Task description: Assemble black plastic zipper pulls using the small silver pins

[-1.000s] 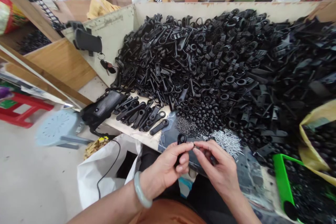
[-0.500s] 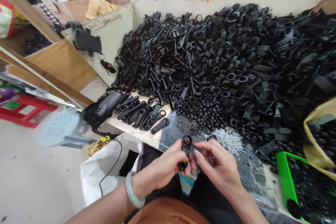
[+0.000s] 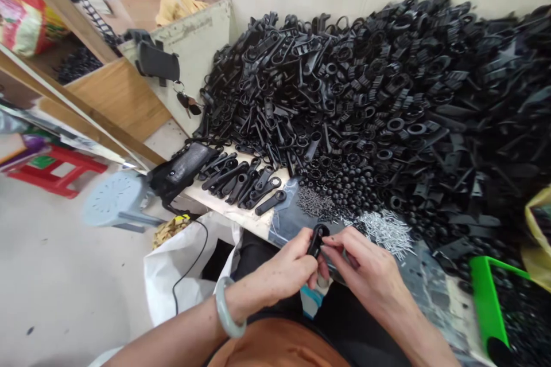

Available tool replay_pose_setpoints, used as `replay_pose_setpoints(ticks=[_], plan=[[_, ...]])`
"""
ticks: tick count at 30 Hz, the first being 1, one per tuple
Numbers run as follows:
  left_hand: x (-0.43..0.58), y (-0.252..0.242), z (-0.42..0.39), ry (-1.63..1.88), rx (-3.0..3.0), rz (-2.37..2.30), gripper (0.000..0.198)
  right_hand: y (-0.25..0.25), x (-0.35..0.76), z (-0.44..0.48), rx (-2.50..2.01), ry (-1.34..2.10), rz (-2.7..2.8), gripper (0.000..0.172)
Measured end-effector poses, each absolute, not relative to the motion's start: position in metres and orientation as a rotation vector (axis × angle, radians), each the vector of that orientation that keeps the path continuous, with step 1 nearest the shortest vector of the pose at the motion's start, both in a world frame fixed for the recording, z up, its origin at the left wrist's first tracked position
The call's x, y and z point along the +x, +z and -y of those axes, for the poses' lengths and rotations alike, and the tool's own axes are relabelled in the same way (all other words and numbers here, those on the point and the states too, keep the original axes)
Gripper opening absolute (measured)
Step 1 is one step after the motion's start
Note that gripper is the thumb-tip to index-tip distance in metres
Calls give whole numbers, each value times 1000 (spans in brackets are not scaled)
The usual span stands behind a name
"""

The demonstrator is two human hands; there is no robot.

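Observation:
Over my lap, my left hand grips a black plastic handle-shaped part, with its ring end up and tilted. The thumb and fingers of my right hand are pinched together at the ring end; whatever they hold is too small or hidden to make out. Just beyond my hands lie a heap of silvery pins, a patch of tiny dark pieces and round black knobs. Similar black handle-shaped parts lie in a row at the left of the bench.
A large pile of black plastic parts fills the bench up to its back board. A green bin stands at the right. A black mesh pouch, a white sack and a blue stool are on the left.
My right fingertips have closed in on the ring end of the black part, which has turned and tilted in my left hand. The whole view has shifted slightly.

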State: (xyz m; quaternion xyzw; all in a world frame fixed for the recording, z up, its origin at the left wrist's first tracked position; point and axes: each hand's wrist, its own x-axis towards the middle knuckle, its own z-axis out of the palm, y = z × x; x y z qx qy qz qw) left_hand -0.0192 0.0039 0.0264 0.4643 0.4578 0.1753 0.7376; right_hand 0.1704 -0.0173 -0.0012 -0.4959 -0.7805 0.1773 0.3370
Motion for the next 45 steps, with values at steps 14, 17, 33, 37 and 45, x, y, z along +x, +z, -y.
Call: replay_pose_setpoints(ticks=[14, 17, 33, 37, 45], plan=[[-26, 10, -3, 411, 1235, -1013, 15, 8, 161, 26, -1265, 362, 2048, 21], [-28, 1, -2, 450, 1207, -984, 20, 12, 161, 26, -1271, 365, 2063, 20], [-22, -3, -6, 527, 1007, -914, 41, 9, 181, 48, -1434, 621, 1905, 38], [-22, -6, -6, 527, 1017, -914, 41, 0, 178, 52, -1365, 530, 1997, 42], [-23, -12, -6, 531, 1033, -939, 41, -5, 168, 50, -1462, 379, 2037, 38]])
